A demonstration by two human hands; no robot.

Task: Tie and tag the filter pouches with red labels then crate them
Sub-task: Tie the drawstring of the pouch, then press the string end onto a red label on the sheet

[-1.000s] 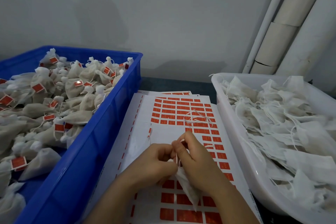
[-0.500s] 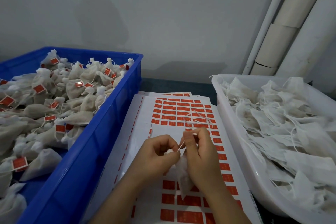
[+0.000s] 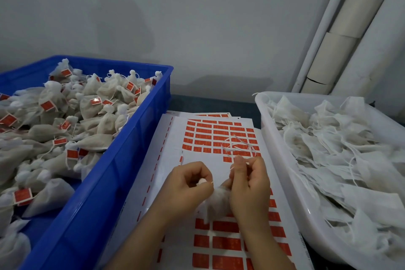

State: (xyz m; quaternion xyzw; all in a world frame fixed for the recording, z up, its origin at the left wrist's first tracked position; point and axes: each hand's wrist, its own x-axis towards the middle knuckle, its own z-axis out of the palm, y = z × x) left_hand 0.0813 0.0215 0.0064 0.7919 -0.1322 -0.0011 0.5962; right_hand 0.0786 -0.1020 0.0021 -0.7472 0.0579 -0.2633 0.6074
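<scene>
Filter pouches (image 3: 92,138), tagged, heap our blue crate (image 3: 122,160); our left hand (image 3: 188,182) and right hand (image 3: 249,182) pinch another's drawstring (image 3: 237,148), white tub (image 3: 285,160) brimming.

The left hand (image 3: 188,184) and right hand (image 3: 249,184) hide most of the filter pouch (image 3: 215,204) from me. I can't read print on the red labels (image 3: 226,243): too small. The blue crate (image 3: 98,193) runs off frame left, the white tub (image 3: 285,182) right.
</scene>
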